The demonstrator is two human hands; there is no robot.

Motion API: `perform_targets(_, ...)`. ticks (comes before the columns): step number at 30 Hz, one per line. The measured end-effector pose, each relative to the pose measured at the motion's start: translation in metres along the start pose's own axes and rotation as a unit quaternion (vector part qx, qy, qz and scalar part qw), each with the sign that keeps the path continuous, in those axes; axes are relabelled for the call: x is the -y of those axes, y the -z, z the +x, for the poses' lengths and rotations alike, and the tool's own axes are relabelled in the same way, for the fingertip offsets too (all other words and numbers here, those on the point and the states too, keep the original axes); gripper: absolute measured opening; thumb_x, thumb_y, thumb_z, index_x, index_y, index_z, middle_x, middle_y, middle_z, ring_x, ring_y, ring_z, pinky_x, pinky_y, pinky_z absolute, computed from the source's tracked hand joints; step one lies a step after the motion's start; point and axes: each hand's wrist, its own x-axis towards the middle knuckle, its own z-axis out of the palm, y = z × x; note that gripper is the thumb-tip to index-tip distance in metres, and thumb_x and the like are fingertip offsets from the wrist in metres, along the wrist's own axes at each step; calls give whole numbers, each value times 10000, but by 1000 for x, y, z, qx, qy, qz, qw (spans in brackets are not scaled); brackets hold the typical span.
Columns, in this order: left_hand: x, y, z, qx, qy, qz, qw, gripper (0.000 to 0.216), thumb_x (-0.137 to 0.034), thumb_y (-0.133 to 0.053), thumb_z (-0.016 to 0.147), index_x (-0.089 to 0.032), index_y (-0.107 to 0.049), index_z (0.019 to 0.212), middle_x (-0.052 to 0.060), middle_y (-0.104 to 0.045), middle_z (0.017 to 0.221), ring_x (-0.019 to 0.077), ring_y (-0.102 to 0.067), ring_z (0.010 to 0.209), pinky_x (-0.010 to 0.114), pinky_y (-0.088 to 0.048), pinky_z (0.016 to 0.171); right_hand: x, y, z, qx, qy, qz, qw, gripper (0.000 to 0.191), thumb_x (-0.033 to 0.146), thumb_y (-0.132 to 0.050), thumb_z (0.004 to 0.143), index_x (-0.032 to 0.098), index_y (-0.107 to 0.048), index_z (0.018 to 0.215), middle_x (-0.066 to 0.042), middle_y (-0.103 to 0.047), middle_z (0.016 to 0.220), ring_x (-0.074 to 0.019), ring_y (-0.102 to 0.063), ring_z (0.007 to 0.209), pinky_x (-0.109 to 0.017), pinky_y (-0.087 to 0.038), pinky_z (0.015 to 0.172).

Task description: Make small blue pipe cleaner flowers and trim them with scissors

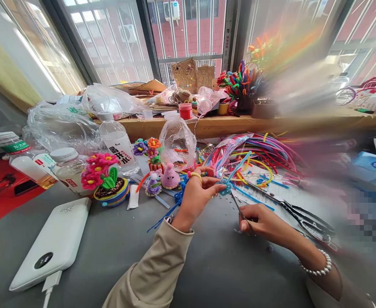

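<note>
My left hand point(196, 199) is closed, pinching a light blue pipe-cleaner flower point(225, 187) between thumb and fingertips. A long light blue stem point(239, 167) sticks up from it to the right. In my right hand point(260, 220) is a slim, pointed metal tool point(238, 207), its tip at the flower's lower edge. Whether it is tweezers or small scissors I cannot tell. Darker blue pipe cleaners point(165, 217) lie behind my left wrist. Large scissors point(298, 214) rest on a printed sheet point(282, 196) beyond my right hand.
A white power bank point(51, 244) with a cable lies at left, near a potted pink fluffy flower point(109, 179) and a water bottle point(115, 143). Small crocheted figures point(170, 176) stand behind my left hand. Bundled pipe cleaners point(264, 149) spread at the back. The right side is blurred.
</note>
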Motion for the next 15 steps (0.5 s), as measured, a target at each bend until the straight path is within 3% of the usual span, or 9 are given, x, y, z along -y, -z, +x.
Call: perform_targets(15, 1, 3, 2, 15, 28, -15, 999, 489, -255, -722, 564, -161, -419, 936, 20, -632, 709, 104, -568, 612, 210, -416, 572, 2, -2, 0, -7, -6, 4, 1000, 629, 719, -322, 703, 144, -438, 475, 3, -447, 496, -94, -401, 487, -219, -281, 470)
